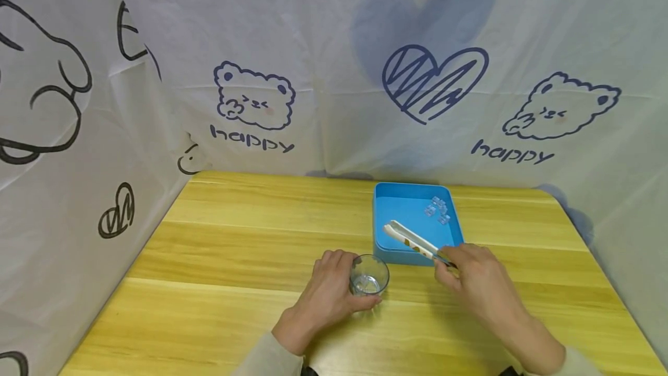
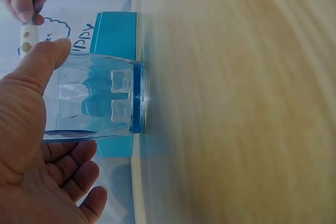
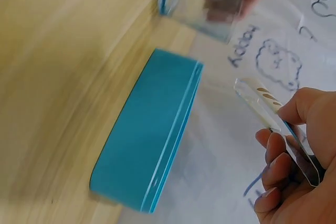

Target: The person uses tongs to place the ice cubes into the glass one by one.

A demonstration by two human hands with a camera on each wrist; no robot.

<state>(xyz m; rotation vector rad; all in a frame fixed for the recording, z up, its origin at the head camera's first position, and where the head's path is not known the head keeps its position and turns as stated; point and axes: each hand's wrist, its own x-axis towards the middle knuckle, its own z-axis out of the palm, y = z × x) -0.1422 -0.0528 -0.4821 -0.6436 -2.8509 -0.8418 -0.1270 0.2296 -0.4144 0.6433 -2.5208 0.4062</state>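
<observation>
A clear drinking glass stands upright on the table, and my left hand holds it from the left, thumb on the near side and fingers at the far side. Small clear cubes show low in the glass in the left wrist view. My right hand grips a pair of tongs by the metal handle. Their pale, brown-spotted tips point left, over the near part of a blue box. Several clear cubes lie inside that box, toward its far right.
The wooden table reaches back to a white cloth printed with bears and hearts. More of this cloth hangs along the left and right sides. The blue box sits near the table's back edge, just beyond the glass.
</observation>
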